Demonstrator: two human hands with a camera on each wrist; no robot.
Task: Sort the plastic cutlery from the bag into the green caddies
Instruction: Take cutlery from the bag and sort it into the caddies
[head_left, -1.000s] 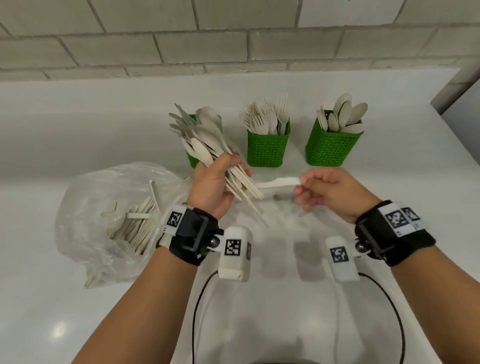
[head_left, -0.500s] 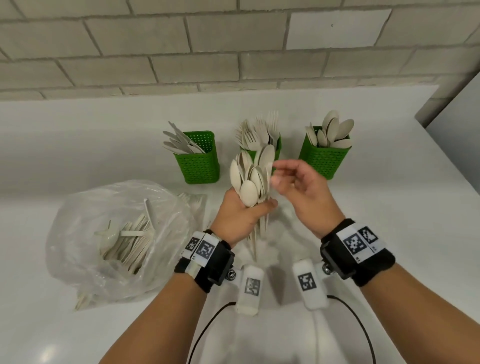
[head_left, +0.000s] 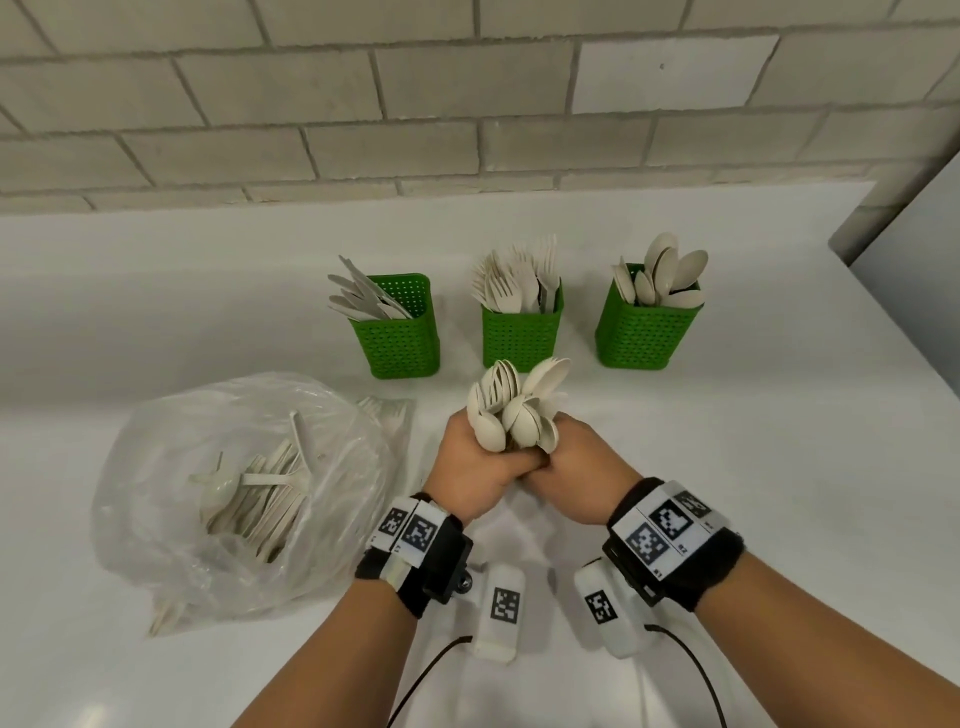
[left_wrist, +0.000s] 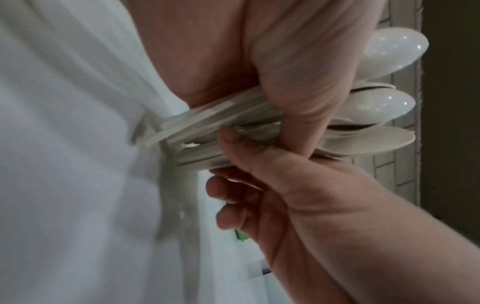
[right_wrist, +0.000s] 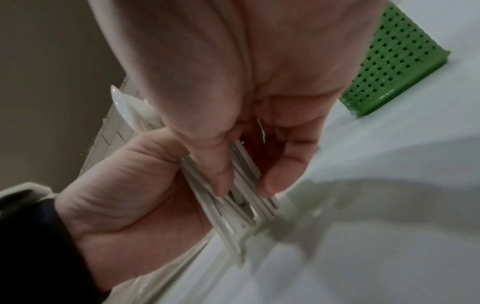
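Note:
A bundle of beige plastic spoons (head_left: 511, 410) stands bowls-up in front of the middle caddy, and both hands hold it. My left hand (head_left: 470, 467) wraps the handles from the left; my right hand (head_left: 576, 470) grips them from the right, fingers meeting. In the left wrist view the spoon bowls (left_wrist: 384, 107) jut past my curled left fingers (left_wrist: 298, 92). The right wrist view shows the handles (right_wrist: 233, 209) fanned below both palms. Three green caddies stand behind: knives (head_left: 400, 335), forks (head_left: 522, 335), spoons (head_left: 644, 332). A clear bag (head_left: 156, 467) with more cutlery lies at left.
The white counter (head_left: 779, 467) runs back to a brick wall (head_left: 467, 104). A grey panel edge (head_left: 909, 218) closes the far right corner. Cables (head_left: 431, 670) trail from the wrist cameras toward me. A few forks (head_left: 387, 410) lie by the bag's mouth.
A second ago my right hand pulled a knife from a mixed bunch in my left. Then my left hand held only spoons, and now my right hand has closed round that bundle too.

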